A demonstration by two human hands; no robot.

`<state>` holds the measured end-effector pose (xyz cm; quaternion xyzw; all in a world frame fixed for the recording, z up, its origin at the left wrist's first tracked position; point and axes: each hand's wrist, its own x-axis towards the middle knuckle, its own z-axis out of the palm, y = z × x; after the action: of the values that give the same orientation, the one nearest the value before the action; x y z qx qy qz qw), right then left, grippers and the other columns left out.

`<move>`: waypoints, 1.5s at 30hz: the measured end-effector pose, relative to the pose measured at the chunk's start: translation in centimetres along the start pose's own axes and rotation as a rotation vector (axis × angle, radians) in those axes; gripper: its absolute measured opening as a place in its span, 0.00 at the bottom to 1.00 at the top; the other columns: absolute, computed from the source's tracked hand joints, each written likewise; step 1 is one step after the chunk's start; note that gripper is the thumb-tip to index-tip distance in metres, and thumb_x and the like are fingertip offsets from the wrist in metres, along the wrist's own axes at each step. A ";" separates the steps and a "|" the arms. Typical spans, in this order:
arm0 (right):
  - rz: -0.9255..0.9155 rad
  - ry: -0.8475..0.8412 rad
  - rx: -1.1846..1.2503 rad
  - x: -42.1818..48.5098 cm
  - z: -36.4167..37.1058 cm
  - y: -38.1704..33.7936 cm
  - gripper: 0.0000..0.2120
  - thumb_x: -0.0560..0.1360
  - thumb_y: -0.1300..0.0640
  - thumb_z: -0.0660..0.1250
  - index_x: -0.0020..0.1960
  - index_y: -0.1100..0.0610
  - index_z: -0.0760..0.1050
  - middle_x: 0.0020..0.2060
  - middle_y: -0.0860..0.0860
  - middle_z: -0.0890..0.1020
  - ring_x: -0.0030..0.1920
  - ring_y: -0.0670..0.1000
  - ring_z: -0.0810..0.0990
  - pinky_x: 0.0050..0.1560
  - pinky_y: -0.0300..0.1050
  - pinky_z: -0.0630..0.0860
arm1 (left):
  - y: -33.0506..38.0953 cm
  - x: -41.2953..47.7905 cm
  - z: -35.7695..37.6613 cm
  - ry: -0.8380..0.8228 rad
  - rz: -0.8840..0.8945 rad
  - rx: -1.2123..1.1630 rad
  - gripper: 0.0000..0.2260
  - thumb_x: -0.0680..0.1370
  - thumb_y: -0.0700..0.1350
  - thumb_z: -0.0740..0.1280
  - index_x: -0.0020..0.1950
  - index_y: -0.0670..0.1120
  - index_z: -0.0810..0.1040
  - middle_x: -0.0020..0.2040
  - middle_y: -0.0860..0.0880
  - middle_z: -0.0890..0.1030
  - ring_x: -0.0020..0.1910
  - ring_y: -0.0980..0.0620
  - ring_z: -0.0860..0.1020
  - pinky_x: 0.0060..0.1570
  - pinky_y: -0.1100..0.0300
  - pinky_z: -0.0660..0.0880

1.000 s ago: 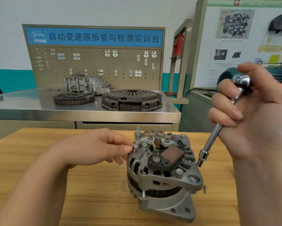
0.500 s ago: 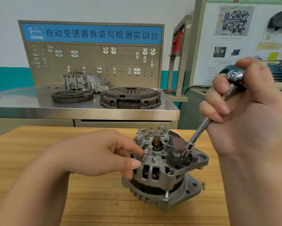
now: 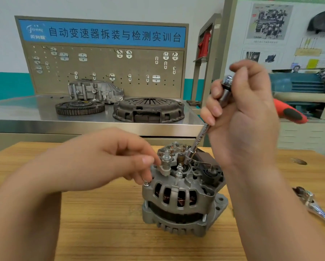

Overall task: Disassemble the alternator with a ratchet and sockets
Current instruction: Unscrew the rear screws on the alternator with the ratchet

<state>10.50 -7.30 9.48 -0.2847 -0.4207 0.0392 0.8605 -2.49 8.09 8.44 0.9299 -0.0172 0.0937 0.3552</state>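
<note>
Left hand (image 3: pixel 118 161): fingers curled, tips pressed on the top left rim of the alternator (image 3: pixel 182 196) just beside its threaded terminal stud (image 3: pixel 166 162), holding the body. Motion blur, so the exact grip is unclear. Right hand (image 3: pixel 242 117): fingers wrapped round the handle of a socket driver (image 3: pixel 201 136), chrome cap sticking out above the fist. The shaft tilts down-left and the socket (image 3: pixel 189 156) sits on the alternator's top face beside the centre hub.

Alternator stands upright on the wooden table (image 3: pixel 82 232), about mid-width, nearer the far edge, copper windings visible through the slots.

Hidden: the fastener under the socket, and most of the driver handle inside the palm. Ratchet (image 3: pixel 316 206) lies at the table's right edge, partly behind the right forearm and cut off by the frame.

On the steel bench (image 3: pixel 26 117) behind: flywheel (image 3: pixel 79 107), clutch cover (image 3: pixel 148 110), grey housing (image 3: pixel 95 91), all against the pegboard (image 3: pixel 101 72).
</note>
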 end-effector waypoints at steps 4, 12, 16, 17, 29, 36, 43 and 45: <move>0.076 -0.036 -0.054 0.6 0.6 1.0 0.08 0.83 0.60 0.54 0.48 0.54 0.70 0.33 0.51 0.69 0.28 0.47 0.62 0.27 0.38 0.60 | 0.0 0.5 0.2 0.250 0.042 -0.075 0.07 0.76 0.50 0.65 0.43 0.54 0.83 0.37 0.51 0.85 0.38 0.56 0.83 0.39 0.60 0.80; 0.131 -0.064 -0.099 1.2 0.6 1.3 0.08 0.83 0.60 0.54 0.48 0.54 0.70 0.33 0.52 0.69 0.28 0.47 0.61 0.27 0.39 0.58 | -0.4 2.6 2.9 0.518 0.052 -0.203 0.05 0.70 0.52 0.68 0.42 0.54 0.83 0.41 0.55 0.85 0.44 0.58 0.82 0.50 0.56 0.78; 0.115 -0.108 -0.191 1.5 0.8 1.4 0.08 0.81 0.59 0.57 0.45 0.54 0.71 0.32 0.52 0.70 0.28 0.48 0.62 0.27 0.41 0.58 | 0.0 3.7 4.5 0.474 0.065 -0.262 0.05 0.75 0.47 0.68 0.48 0.56 0.82 0.45 0.57 0.85 0.47 0.61 0.82 0.50 0.66 0.78; 0.108 -0.123 -0.211 1.6 0.9 1.4 0.07 0.80 0.59 0.58 0.44 0.55 0.71 0.32 0.52 0.70 0.28 0.48 0.62 0.27 0.41 0.59 | 0.0 4.0 5.0 0.465 0.065 -0.271 0.06 0.76 0.46 0.67 0.49 0.55 0.82 0.45 0.56 0.85 0.47 0.62 0.82 0.50 0.67 0.77; 0.117 -0.119 -0.406 1.9 0.8 1.5 0.10 0.83 0.57 0.57 0.45 0.53 0.73 0.35 0.53 0.73 0.31 0.49 0.69 0.30 0.42 0.66 | -0.2 5.5 6.3 0.385 0.096 -0.397 0.07 0.79 0.38 0.64 0.47 0.46 0.81 0.39 0.52 0.86 0.38 0.55 0.84 0.47 0.59 0.81; 0.025 -0.341 -0.513 1.2 -1.5 0.9 0.16 0.77 0.55 0.58 0.52 0.38 0.81 0.62 0.37 0.76 0.66 0.47 0.75 0.62 0.53 0.74 | 0.0 5.6 6.8 0.422 0.119 -0.393 0.12 0.80 0.36 0.63 0.41 0.50 0.78 0.36 0.54 0.85 0.37 0.55 0.84 0.45 0.64 0.79; 0.069 -0.317 -0.045 0.6 -4.1 0.7 0.16 0.70 0.66 0.61 0.37 0.53 0.85 0.60 0.50 0.82 0.61 0.60 0.79 0.57 0.49 0.75 | -0.1 5.5 7.3 0.484 0.150 -0.388 0.10 0.79 0.36 0.63 0.43 0.48 0.78 0.38 0.51 0.85 0.38 0.54 0.85 0.48 0.58 0.80; 0.101 -0.219 -0.017 0.6 -4.2 0.7 0.15 0.70 0.63 0.56 0.34 0.55 0.80 0.51 0.51 0.85 0.55 0.61 0.83 0.56 0.50 0.77 | -0.1 5.5 7.3 0.498 0.151 -0.390 0.09 0.79 0.36 0.63 0.43 0.47 0.78 0.38 0.51 0.86 0.38 0.54 0.85 0.49 0.57 0.80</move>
<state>14.19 -8.42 7.47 -0.3066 -0.4976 0.1097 0.8039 4.08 3.50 4.03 0.7890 -0.0163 0.3394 0.5119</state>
